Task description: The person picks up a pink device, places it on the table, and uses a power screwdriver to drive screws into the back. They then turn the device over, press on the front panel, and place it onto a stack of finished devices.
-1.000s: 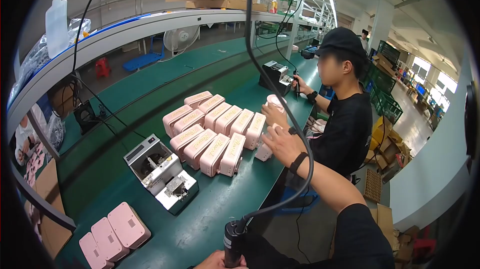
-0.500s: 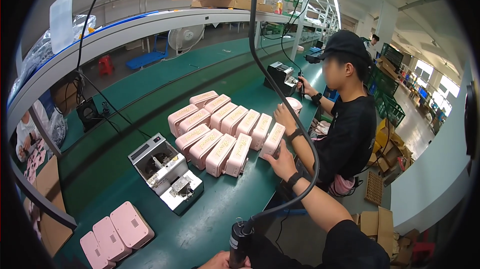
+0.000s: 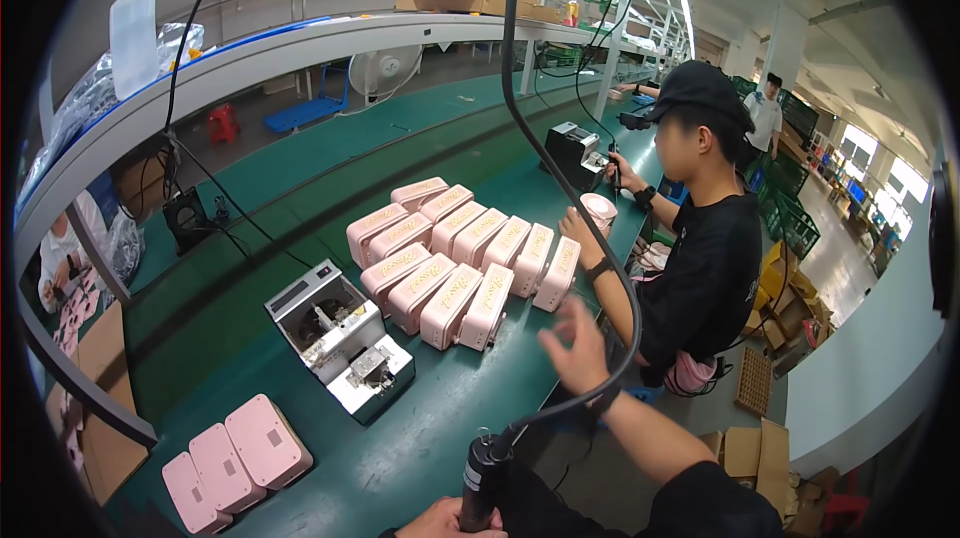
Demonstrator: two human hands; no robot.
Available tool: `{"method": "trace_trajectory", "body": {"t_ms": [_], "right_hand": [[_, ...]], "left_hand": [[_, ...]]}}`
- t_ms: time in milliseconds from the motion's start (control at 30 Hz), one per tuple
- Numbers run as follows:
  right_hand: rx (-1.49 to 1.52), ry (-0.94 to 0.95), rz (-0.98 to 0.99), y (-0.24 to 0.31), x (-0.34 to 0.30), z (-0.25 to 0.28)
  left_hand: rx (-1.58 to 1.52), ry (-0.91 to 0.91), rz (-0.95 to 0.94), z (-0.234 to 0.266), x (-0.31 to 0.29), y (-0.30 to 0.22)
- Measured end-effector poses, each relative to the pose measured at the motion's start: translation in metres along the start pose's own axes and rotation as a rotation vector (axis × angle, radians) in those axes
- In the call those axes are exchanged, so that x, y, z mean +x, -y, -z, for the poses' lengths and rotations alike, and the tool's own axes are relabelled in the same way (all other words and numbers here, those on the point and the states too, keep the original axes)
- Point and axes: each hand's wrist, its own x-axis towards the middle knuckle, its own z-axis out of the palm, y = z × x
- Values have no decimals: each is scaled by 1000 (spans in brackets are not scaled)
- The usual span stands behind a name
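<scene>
One box (image 3: 557,276) now stands placed, released by my right hand (image 3: 579,352) (fingers spread, empty), while my left hand (image 3: 438,520) grips the driver (image 3: 483,478).

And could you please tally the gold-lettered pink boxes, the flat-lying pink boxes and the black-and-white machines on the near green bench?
Gold-lettered pink boxes: 13
Flat-lying pink boxes: 3
Black-and-white machines: 2
Total: 18

A loose, creased black sleeve (image 3: 715,500) leaves the right forearm (image 3: 655,435) bare; a dark band (image 3: 603,398) circles that wrist. The right hand (image 3: 578,348) and left hand (image 3: 448,520) are ungloved. Dark cloth (image 3: 565,510) covers the body.
</scene>
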Motion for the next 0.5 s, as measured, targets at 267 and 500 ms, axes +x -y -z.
{"method": "trace_trajectory", "body": {"t_ms": [267, 500], "right_hand": [[1494, 932, -394, 132, -101, 2], [1689, 644, -429, 162, -68, 4]], "left_hand": [[103, 34, -93, -7, 18, 0], [723, -636, -183, -6, -42, -70]]}}
